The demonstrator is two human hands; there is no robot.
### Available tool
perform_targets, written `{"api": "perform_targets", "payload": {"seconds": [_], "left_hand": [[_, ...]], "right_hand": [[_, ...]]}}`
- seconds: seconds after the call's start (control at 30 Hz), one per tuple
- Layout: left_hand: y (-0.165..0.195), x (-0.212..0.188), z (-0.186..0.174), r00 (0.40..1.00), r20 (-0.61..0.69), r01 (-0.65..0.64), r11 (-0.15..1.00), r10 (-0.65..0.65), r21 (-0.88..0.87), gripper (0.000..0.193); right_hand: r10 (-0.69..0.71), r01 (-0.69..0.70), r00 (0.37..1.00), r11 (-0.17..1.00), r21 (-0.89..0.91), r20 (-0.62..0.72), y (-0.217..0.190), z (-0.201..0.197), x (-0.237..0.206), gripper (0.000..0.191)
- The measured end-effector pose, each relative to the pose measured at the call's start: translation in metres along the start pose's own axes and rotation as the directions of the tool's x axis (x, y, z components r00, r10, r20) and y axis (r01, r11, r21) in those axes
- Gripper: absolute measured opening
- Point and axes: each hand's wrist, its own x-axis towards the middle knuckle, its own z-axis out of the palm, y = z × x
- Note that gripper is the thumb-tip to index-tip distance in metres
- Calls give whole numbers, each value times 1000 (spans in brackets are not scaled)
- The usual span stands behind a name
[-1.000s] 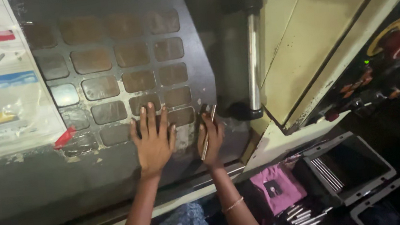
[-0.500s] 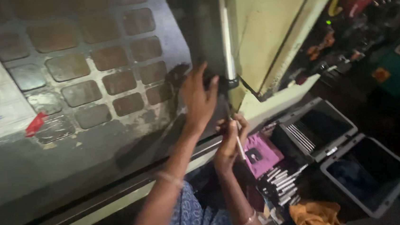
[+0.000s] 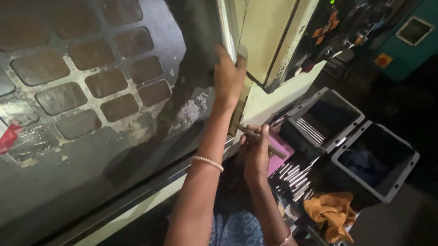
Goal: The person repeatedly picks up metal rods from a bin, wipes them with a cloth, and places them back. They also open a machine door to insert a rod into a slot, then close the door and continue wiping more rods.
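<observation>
1. The door handle (image 3: pixel 225 18) is a long, pale metal bar standing upright along the right edge of the dark machine door (image 3: pixel 101 148); it looks smooth and shiny, and its upper end runs out of view.
2. The left hand (image 3: pixel 228 78) is raised to the lower part of this bar, its fingers (image 3: pixel 222 52) clenched around it, with a pale bracelet (image 3: pixel 207 162) on the wrist.
3. The right hand (image 3: pixel 257 154) sits lower, just below the door's corner, its fingers curled around a thin metal rod (image 3: pixel 262 141) that lies slanted across them and sticks out on both sides.
4. The door's window shows a grid of brownish rounded squares behind worn, scratched glass, with a small red tag (image 3: pixel 7 137) near the left edge.
5. Right of the handle stands a cream machine panel (image 3: pixel 268 25), and beyond it a dark control board (image 3: pixel 356 13) with coloured buttons.
6. Below the right hand lie a pink box (image 3: pixel 280 154), a bundle of metal rods (image 3: pixel 293 177), an orange cloth (image 3: pixel 332 210) and two grey bins (image 3: pixel 373 160).
</observation>
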Motion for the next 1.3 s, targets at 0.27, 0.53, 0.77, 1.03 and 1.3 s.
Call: {"api": "perform_targets", "payload": {"seconds": [0.27, 0.53, 0.77, 1.03, 1.3], "left_hand": [[-30, 6, -6, 941, -129, -325, 943, 314, -72, 45], [-32, -14, -74, 991, -54, -129, 981, 122, -148, 62], [-10, -39, -125, 986, -158, 75, 993, -60, 91, 47], [24, -59, -156, 905, -399, 234, 955, -146, 182, 40], [59, -8, -187, 790, -587, 132, 886, 176, 444, 50]], "right_hand": [[107, -107, 993, 994, -6, 54, -9, 1, 9, 56], [139, -128, 986, 984, -122, 88, -3, -5, 38, 60], [190, -161, 949, 978, -132, 250, 1, -9, 92, 66], [279, -191, 843, 955, -228, 460, 13, -11, 161, 81], [397, -183, 751, 893, -412, 527, 59, 32, 215, 82]]}}
